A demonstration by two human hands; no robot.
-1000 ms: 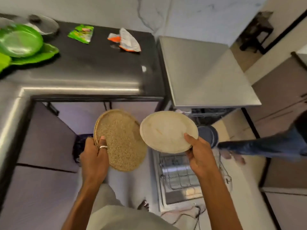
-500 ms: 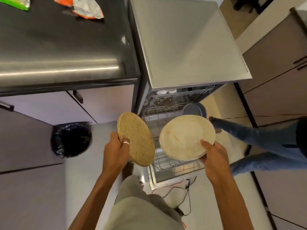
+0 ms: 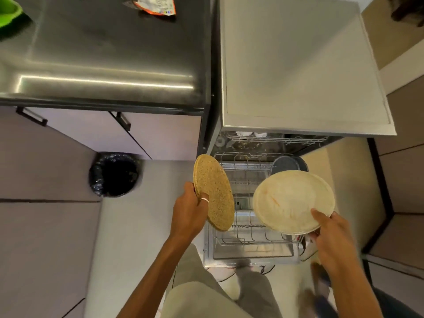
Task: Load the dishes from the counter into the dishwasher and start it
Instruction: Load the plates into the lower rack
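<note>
My left hand [image 3: 188,212] grips a speckled tan plate [image 3: 214,191] by its left rim, tilted on edge over the left side of the pulled-out lower rack [image 3: 250,228]. My right hand [image 3: 330,235] holds a cream plate [image 3: 290,200] with an orange smear, thumb on top of its near rim, above the right side of the rack. The dishwasher [image 3: 296,65] stands open below its grey top; its door lies down toward me. A dark round dish [image 3: 289,164] stands at the back right of the rack. The upper rack [image 3: 270,138] holds white cups.
The steel counter [image 3: 103,65] to the left carries a crumpled wrapper [image 3: 156,5] and a green dish [image 3: 9,12] at its far corner. A black-lined bin [image 3: 115,174] sits on the floor by the cabinets. Cables [image 3: 263,269] trail before the door. Another person's blurred leg [image 3: 321,292] is at lower right.
The view has closed in on the dishwasher. Both plates now hang lower, over the lower rack. The other person's legs have left the right side.
</note>
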